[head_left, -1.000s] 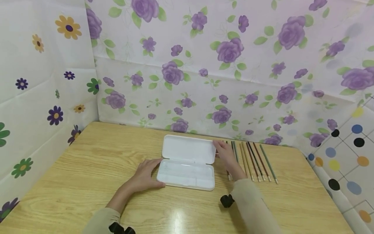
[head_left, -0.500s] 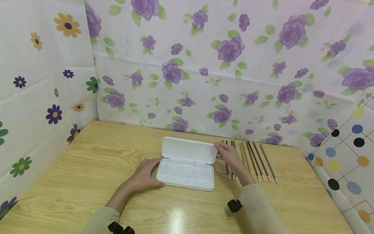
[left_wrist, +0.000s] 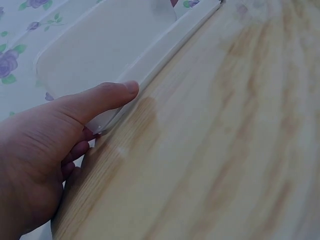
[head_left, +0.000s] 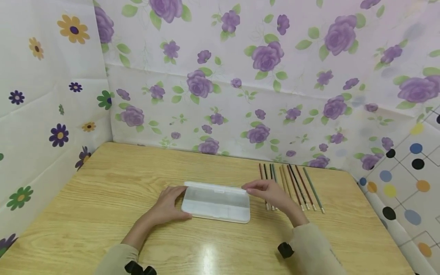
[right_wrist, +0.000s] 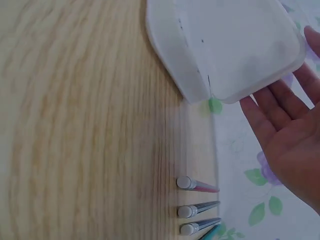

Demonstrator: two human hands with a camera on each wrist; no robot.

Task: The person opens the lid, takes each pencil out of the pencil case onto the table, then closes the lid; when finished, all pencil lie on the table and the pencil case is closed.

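A white pencil case (head_left: pixel 206 212) lies on the table with its hinged lid (head_left: pixel 214 187) raised along the far side, showing as a narrow strip. Its tray has a small divided section at the right and nothing inside. My left hand (head_left: pixel 166 206) grips the case's left end, thumb (left_wrist: pixel 112 96) along the near wall and fingers around the far corner, partly hidden. At the lid's right corner, my right hand (head_left: pixel 271 194) holds the edge. In the right wrist view its fingers (right_wrist: pixel 280 107) reach behind the lid, their tips hidden, with the thumb close to the rim.
Several pencils (head_left: pixel 300 187) with white eraser ends lie side by side to the right of the case, partly behind the right hand. A flower-printed cloth (head_left: pixel 230 76) hangs along the back edge of the wooden table (head_left: pixel 137 168).
The lid has swung from lying back toward the near side and now stands much more upright. My right hand has come nearer with it, while my left hand keeps its grip.
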